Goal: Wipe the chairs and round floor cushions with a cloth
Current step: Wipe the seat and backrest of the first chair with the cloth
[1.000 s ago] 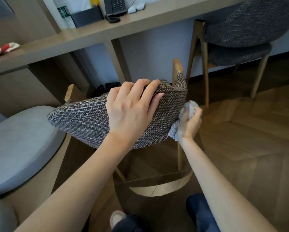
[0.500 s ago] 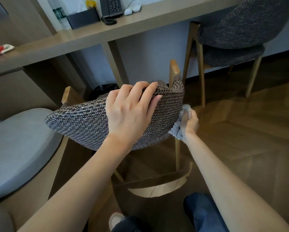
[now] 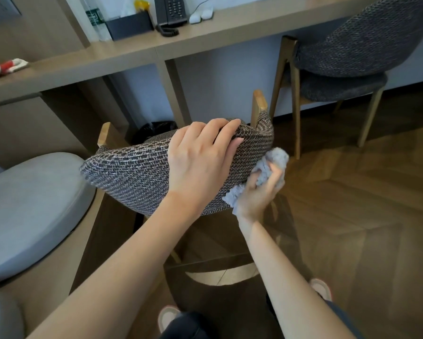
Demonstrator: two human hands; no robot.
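No text, number or brand is legible anywhere. The water bottle [image 3: 95, 20], at eleven o'clock on the desk [image 3: 205, 37], carries a green label with white marks too blurred to read; the telephone [image 3: 171, 8] at twelve o'clock shows keypad buttons without discernible digits.

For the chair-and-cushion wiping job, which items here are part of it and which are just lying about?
Part of the job:
- left hand gripping the near chair's backrest
- right hand holding the grey cloth
- second chair
- grey cushion

Lying about:
- phone
- dark box
- bottle
- red-and-white rag
- black bin bag
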